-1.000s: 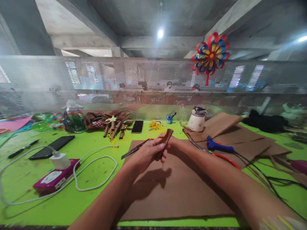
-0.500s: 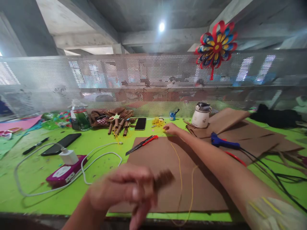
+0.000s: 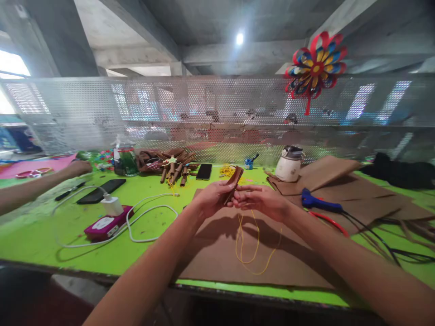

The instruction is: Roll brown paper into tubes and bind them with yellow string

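Since half a second ago, the left hand (image 3: 215, 199) has risen from the near edge with its brown folded piece (image 3: 234, 183), the right hand (image 3: 263, 199) has drawn back from the heap of yellow thread (image 3: 227, 170) to meet it, and another person's hand (image 3: 79, 168) has entered at the far left.

From the left, that other hand lies over the table (image 3: 74, 253), beyond a large black phone (image 3: 102, 191). Next come a purple power strip (image 3: 108, 222) with a white charger (image 3: 113, 206) on it and a looped white cable (image 3: 156, 206). Farther back sit a bundle of brown rolls (image 3: 175, 170) and a smaller phone (image 3: 204, 171).

At the centre, the left hand pinches the brown piece between thumb and fingers; its upper end sticks up above the grip, tilted right. The right hand's fingers are bent, their tips close against the piece's lower right side. A yellow thread (image 3: 258, 235) trails beneath them over a brown sheet (image 3: 292, 267); whether the right hand grips it, I cannot tell.

Rightward stand a white flask (image 3: 288, 165) and a blue glue gun (image 3: 321, 202).
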Available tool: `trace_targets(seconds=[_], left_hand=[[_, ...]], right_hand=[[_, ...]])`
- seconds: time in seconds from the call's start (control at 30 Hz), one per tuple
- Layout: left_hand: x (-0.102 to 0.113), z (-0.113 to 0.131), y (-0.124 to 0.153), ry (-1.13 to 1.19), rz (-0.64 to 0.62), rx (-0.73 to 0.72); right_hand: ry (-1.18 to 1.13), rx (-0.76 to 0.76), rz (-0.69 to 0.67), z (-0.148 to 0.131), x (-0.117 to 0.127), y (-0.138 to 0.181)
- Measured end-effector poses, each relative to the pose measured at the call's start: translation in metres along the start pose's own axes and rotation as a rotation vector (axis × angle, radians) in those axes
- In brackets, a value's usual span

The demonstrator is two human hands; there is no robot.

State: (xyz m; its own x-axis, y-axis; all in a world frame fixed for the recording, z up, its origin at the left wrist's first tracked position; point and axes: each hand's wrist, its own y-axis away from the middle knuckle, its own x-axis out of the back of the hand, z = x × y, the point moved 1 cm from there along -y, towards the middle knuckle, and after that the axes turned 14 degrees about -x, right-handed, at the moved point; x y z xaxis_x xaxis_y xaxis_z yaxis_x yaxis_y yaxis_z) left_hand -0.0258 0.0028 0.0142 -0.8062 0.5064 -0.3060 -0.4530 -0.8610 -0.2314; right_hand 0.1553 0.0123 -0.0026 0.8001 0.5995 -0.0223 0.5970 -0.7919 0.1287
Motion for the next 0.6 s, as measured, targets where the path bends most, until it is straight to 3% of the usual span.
trace_targets(seconds=[0.07,0.23,0.4,0.5,0.6], left_hand=[[0.002,-0.003,0.003,0.008,-0.006,0.001],[0.006,-0.013,0.011,0.025,0.035,0.063],[0.007,-0.027,0.007,-0.018,-0.020,0.087],[0.009,-0.039,0.004,-0.064,-0.005,0.084],[0.005,-0.052,0.005,-0.090,0.037,0.059]], right_hand=[[-0.084,-0.026,-0.051,0.009,-0.006,0.007],[0.034,-0.037,0.076,0.026,0.005,0.007],[0.062,0.005,0.082,0.023,0.014,0.011],[0.294,0.043,0.184,0.014,0.008,0.018],[0.611,0.180,0.217,0.005,-0.007,0.027]])
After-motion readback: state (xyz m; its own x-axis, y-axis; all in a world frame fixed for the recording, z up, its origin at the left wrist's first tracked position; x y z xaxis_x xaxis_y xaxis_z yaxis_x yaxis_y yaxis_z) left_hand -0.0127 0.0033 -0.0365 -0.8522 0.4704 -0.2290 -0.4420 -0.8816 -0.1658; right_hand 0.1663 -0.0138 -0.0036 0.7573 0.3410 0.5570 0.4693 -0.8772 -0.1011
